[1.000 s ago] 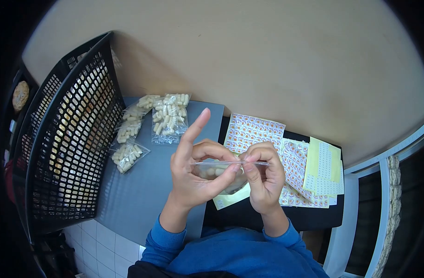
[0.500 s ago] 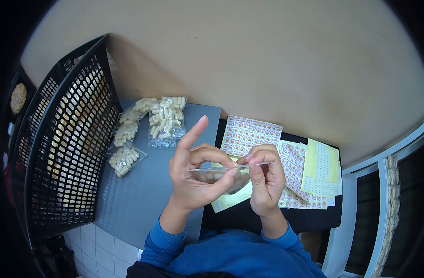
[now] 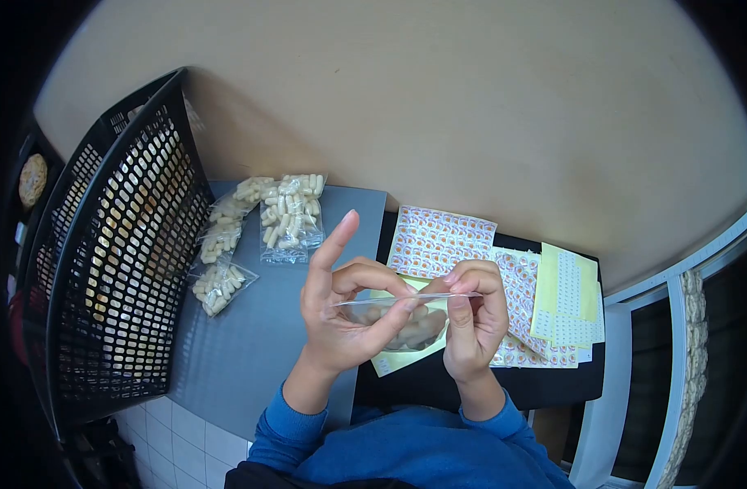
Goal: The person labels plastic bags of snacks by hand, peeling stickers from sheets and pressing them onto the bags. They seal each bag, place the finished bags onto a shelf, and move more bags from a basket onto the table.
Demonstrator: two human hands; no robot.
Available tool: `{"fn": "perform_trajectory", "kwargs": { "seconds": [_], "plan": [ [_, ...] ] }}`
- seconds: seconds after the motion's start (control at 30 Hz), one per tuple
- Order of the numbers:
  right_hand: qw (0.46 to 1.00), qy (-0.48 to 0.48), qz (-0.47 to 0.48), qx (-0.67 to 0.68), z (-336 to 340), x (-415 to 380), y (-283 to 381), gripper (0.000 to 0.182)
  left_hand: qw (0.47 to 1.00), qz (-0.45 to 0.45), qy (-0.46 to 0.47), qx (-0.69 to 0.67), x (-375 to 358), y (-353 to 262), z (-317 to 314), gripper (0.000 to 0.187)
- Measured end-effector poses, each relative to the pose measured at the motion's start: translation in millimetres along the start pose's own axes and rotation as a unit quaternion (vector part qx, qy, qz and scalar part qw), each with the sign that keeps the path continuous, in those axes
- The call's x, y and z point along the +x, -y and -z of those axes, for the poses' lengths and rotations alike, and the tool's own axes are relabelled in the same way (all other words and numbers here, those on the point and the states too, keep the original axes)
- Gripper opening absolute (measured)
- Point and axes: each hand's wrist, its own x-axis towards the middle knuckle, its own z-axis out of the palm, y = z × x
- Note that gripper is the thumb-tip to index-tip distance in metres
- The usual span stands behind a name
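Above sticker sheets [image 3: 443, 236] | clear capsule bag [image 3: 406, 322], thin top edge | both hands' fingers [image 3: 463, 285] clamped on it

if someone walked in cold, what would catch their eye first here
First, the left hand and right hand at centre, pinching the top edge of a small clear bag of capsules between them. Next, the tall black mesh basket on the left, with more filled capsule bags lying beside it on the grey mat. On the right, sheets of orange stickers are spread out.
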Motion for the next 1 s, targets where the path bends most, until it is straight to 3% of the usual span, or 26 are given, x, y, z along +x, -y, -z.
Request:
{"fn": "perform_trajectory", "kwargs": {
  "seconds": [0.1,0.17,0.27,0.7,1.0],
  "plan": [
    [0.995,0.023,-0.016,0.091,4,8,2,0.009,1.000,-0.015,0.012,-0.004,0,2,1,0.079],
    [0.991,0.074,0.050,-0.096,6,22,11,0.011,0.999,-0.026,0.028,-0.003,0,2,1,0.079],
    [0.970,0.145,0.097,-0.168,15,22,6,0.011,0.999,-0.015,0.031,0.009,0,1,0,0.082],
    [0.981,0.116,0.070,-0.139,11,14,8,0.010,0.999,-0.012,0.034,-0.013,0,1,-1,0.086],
    [0.971,0.113,0.071,-0.200,24,17,12,0.010,0.998,-0.003,0.049,0.027,4,-1,8,0.077]
  ]
}}
